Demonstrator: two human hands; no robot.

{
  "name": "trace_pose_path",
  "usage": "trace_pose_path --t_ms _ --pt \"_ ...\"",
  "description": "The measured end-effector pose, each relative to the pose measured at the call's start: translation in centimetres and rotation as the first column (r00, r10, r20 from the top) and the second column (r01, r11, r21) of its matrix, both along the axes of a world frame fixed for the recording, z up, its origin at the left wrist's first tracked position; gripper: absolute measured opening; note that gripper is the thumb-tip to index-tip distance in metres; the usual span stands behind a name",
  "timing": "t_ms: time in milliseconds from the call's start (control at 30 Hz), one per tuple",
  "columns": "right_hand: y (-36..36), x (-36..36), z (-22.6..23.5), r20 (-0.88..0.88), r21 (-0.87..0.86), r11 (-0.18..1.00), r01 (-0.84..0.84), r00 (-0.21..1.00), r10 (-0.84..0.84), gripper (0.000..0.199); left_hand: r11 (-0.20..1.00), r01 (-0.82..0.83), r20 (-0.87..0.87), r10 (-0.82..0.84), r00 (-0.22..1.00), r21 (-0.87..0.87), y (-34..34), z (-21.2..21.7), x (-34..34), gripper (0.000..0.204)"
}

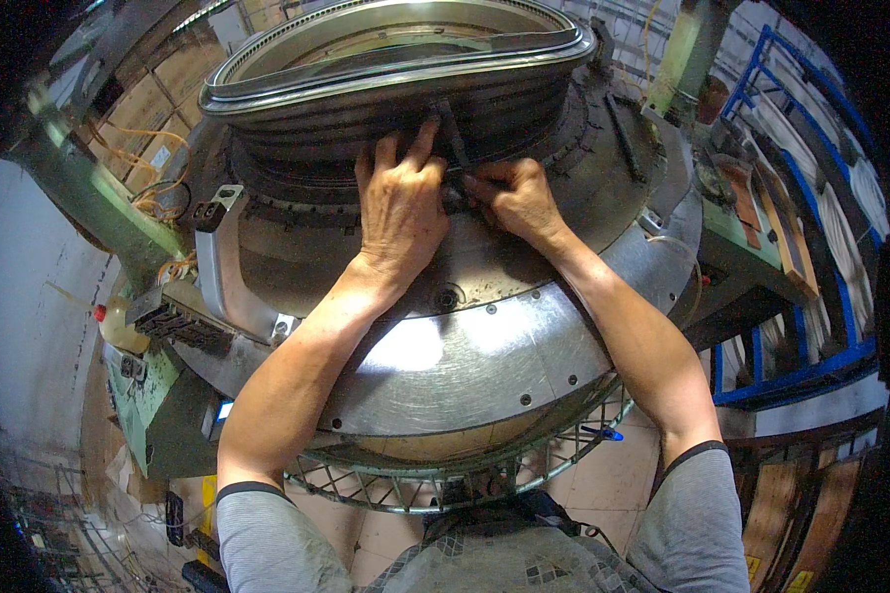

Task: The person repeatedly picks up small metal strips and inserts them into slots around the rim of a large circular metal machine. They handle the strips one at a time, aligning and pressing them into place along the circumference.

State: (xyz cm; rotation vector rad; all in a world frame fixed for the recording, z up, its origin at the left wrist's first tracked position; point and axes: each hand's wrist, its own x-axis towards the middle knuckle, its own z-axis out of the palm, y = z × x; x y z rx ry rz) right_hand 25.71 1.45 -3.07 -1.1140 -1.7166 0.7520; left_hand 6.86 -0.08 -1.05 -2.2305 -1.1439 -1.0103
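Observation:
In front of me is a large round machine, like a circular knitting machine, with a dark ribbed cylinder (296, 138) under a shiny metal rim (385, 77). My left hand (402, 203) lies against the cylinder's lower wall, its fingers apart and the index finger reaching upward beside a narrow dark strip (452, 133). Close by on the right, my right hand (522, 198) is closed, thumb and fingers pinched at the strip's lower end. Whatever sits in that pinch is dark and too small to name. Both wrists hang over the broad metal ring (445, 346) at the machine's front.
A grey metal bracket (232, 262) stands on the ring at left, near a green machine post (119, 212). A thin dark bar (625, 138) lies on the plate at right. Blue racks (810, 385) rise farther right. A green lattice guard (405, 489) runs below the ring.

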Motion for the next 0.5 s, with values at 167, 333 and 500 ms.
trace_pose_path --t_ms 167,333,500 --pt "0.06 -0.14 -0.2 -0.025 0.027 1.0 -0.005 1.0 0.006 0.019 1.0 -0.007 -0.01 0.006 1.0 -0.029 -0.21 0.16 0.03 0.029" --pt "0.2 -0.16 -0.43 -0.03 0.028 1.0 0.004 1.0 -0.003 0.019 0.999 -0.009 -0.01 0.008 1.0 -0.039 -0.24 0.21 0.02 0.03" --pt "0.54 -0.01 -0.58 -0.004 0.028 1.0 0.01 1.0 -0.01 0.02 0.999 -0.001 -0.004 0.001 1.0 -0.04 -0.23 0.21 0.05 0.03"
